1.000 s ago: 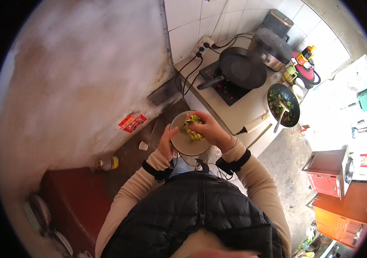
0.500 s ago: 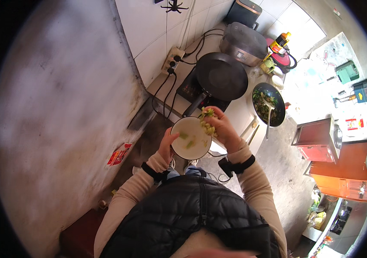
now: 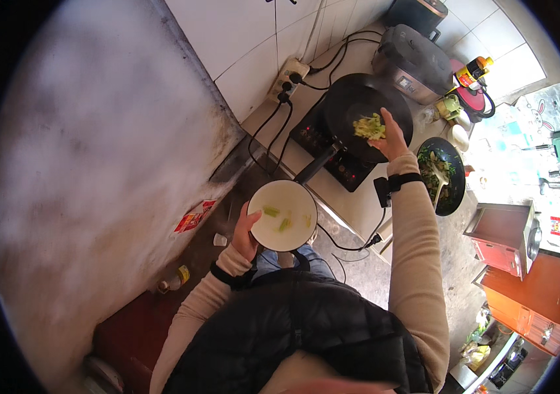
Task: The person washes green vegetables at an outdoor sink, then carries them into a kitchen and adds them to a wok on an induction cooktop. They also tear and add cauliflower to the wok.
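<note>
My left hand [image 3: 245, 233] grips the rim of a white bowl [image 3: 268, 230] with a dark edge, held in front of my body. A few green vegetable pieces [image 3: 284, 224] lie in its bottom. Over the black frying pan [image 3: 352, 98], my right hand [image 3: 393, 138] is stretched out with its fingers apart. Chopped yellow-green vegetables [image 3: 367, 127] are right at its fingertips, over the pan's inside; whether some still touch the fingers is hard to see. The pan sits on a black induction cooker [image 3: 349, 172] with red lights, its handle pointing toward me.
A dark bowl of cooked greens [image 3: 439, 200] with a spatula stands right of the pan. Behind are a grey lidded cooker [image 3: 418, 62], a sauce bottle [image 3: 473, 71] and a pink-lidded pot [image 3: 470, 102]. Black cables run from a wall socket [image 3: 288, 77]. A red cabinet [image 3: 500, 246] stands right.
My right hand has moved from the bowl up and away, over the pan, carrying the chopped vegetables, and its fingers have spread. The bowl stays in my left hand, slightly lower and tilted.
</note>
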`<state>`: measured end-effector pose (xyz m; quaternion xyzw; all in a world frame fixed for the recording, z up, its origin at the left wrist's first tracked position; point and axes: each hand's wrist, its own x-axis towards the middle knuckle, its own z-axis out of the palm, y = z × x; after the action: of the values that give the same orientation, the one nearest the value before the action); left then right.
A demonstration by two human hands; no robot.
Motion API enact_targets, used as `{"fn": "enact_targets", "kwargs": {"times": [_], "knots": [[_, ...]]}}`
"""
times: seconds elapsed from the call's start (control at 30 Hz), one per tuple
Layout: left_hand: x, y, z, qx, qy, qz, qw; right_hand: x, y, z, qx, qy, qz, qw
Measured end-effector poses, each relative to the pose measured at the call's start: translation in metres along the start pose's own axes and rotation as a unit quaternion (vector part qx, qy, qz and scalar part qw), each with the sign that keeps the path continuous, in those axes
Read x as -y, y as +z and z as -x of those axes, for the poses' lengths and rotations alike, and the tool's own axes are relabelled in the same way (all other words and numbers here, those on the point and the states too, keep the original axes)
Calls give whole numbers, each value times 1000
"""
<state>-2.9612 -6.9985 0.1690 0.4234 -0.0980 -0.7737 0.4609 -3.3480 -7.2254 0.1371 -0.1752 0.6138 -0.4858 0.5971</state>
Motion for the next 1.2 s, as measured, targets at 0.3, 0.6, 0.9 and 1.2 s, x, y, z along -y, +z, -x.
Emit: {"fn": "enact_targets", "kwargs": {"times": [0.3,0.6,0.9,1.2], "knots": [[-9,23,-9,98,77,10,992,34,16,51,-15,-154,196,968],[-19,31,-1,95,27,-68,993,-38,117,218,378,-421,561,604],[-25,30,15,101,27,-96,990,-80,124,239,438,-346,632,538],[-27,21,18,90,62,-133,985,-39,115,260,331,-460,680,465]]}}
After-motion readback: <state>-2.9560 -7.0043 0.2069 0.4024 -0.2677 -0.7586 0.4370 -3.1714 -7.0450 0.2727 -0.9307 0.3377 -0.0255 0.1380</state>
